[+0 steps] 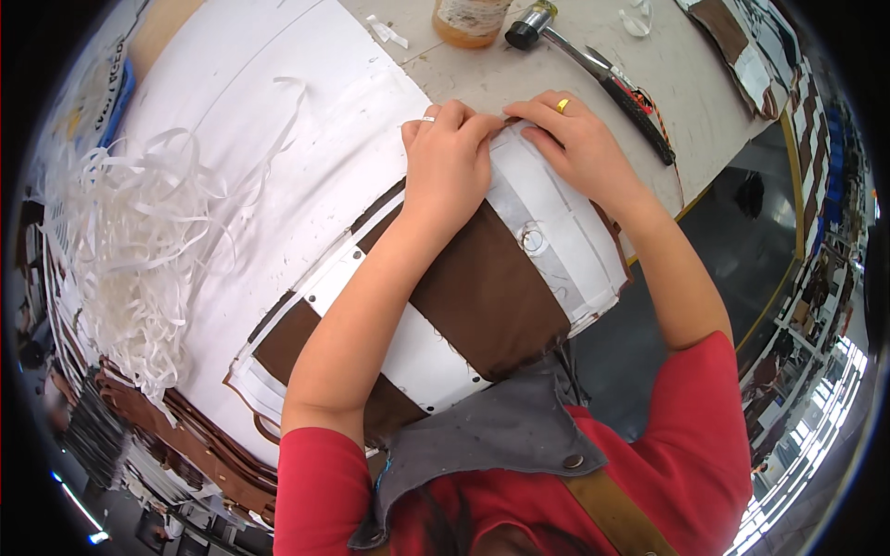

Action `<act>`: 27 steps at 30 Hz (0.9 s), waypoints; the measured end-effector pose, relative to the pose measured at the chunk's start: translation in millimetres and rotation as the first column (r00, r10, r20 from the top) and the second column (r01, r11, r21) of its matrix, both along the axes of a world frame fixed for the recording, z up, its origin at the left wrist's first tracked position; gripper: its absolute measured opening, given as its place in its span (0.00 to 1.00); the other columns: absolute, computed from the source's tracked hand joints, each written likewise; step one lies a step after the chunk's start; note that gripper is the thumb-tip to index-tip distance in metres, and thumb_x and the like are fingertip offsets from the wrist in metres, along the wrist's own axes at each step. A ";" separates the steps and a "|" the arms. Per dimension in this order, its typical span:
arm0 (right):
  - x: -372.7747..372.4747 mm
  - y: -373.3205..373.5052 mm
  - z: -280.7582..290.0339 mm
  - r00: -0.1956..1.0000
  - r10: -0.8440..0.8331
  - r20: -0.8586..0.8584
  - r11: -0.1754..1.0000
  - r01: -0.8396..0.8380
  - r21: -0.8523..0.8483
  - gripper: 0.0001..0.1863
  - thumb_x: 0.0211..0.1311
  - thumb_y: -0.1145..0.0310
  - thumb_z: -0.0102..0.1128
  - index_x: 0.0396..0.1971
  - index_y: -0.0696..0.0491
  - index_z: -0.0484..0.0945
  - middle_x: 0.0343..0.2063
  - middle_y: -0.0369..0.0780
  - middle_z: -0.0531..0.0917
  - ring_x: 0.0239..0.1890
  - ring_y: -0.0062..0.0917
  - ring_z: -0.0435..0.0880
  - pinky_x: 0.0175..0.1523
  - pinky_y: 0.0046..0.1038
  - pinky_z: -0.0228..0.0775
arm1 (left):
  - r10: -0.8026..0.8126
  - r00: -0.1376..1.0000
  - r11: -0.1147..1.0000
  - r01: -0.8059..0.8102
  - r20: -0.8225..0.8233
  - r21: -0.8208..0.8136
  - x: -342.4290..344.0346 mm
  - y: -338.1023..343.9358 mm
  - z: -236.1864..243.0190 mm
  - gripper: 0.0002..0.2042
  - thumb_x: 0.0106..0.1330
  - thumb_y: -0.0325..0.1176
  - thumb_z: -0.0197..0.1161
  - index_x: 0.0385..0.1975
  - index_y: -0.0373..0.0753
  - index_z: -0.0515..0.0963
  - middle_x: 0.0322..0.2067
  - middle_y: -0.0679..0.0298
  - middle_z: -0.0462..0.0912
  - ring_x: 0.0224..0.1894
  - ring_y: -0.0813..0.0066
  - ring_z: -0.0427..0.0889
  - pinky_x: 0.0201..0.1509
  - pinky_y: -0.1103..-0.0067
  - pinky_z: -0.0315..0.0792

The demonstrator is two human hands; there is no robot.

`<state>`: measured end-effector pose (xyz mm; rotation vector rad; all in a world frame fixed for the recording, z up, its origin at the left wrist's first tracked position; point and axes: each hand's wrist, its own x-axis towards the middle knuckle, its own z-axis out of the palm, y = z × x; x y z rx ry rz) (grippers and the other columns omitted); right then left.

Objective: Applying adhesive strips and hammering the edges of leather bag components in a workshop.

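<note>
A brown and white piece [477,296], looking like a bag panel, lies tilted on white paper, with white strips, small dark studs and loose threads. My left hand [447,162] is closed at its upper edge, fingertips curled onto it. My right hand [565,148] pinches the top right corner, where a narrow brown edge shows between finger and thumb, just right of the left hand. What the left fingertips hold is mostly hidden. A round white disc [531,239] sits on the pale band below the right hand.
A hammer [584,65] and a thin red-handled tool [640,97] lie beyond my hands, beside a jar [468,20]. Tangled white strips [162,241] cover the left side. Stacked brown leather pieces [158,417] lie lower left. The table's right edge [709,185] borders dark floor [760,250].
</note>
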<state>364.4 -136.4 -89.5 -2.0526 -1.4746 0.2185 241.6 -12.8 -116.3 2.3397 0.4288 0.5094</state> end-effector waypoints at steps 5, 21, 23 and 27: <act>1.9 -0.8 -3.5 0.998 0.064 0.029 0.998 -0.063 -0.023 0.10 0.53 0.75 0.54 0.36 0.54 0.76 0.33 0.35 0.77 0.39 0.29 0.74 0.42 0.28 0.70 | -0.028 0.997 0.981 0.013 0.074 0.193 -1.9 -4.6 -5.1 0.08 0.52 0.22 0.58 0.30 0.42 0.79 0.28 0.67 0.72 0.34 0.71 0.72 0.39 0.74 0.60; -12.2 -12.8 -3.2 0.993 0.073 0.088 0.997 -0.075 0.013 0.14 0.50 0.81 0.50 0.37 0.54 0.75 0.39 0.39 0.78 0.46 0.31 0.76 0.47 0.28 0.71 | 0.051 0.998 0.998 -0.051 -0.027 -0.028 -6.8 4.4 6.6 0.05 0.55 0.28 0.60 0.28 0.34 0.76 0.30 0.58 0.75 0.33 0.61 0.75 0.36 0.73 0.70; -13.3 -11.6 -2.6 0.985 0.110 0.131 0.994 -0.107 -0.026 0.18 0.48 0.80 0.51 0.41 0.51 0.76 0.41 0.38 0.78 0.48 0.29 0.75 0.48 0.27 0.71 | 0.059 0.998 0.990 -0.063 -0.038 -0.130 -3.1 5.8 6.2 0.03 0.52 0.26 0.59 0.24 0.34 0.75 0.27 0.57 0.75 0.32 0.59 0.74 0.38 0.69 0.67; -16.7 -10.2 -3.6 0.964 0.125 0.233 0.992 -0.114 -0.062 0.21 0.46 0.80 0.51 0.44 0.50 0.76 0.41 0.37 0.78 0.46 0.28 0.75 0.48 0.27 0.71 | 0.095 0.995 0.985 -0.100 -0.042 -0.140 -1.8 2.7 3.6 0.03 0.52 0.26 0.60 0.23 0.34 0.75 0.25 0.57 0.75 0.31 0.59 0.74 0.38 0.69 0.67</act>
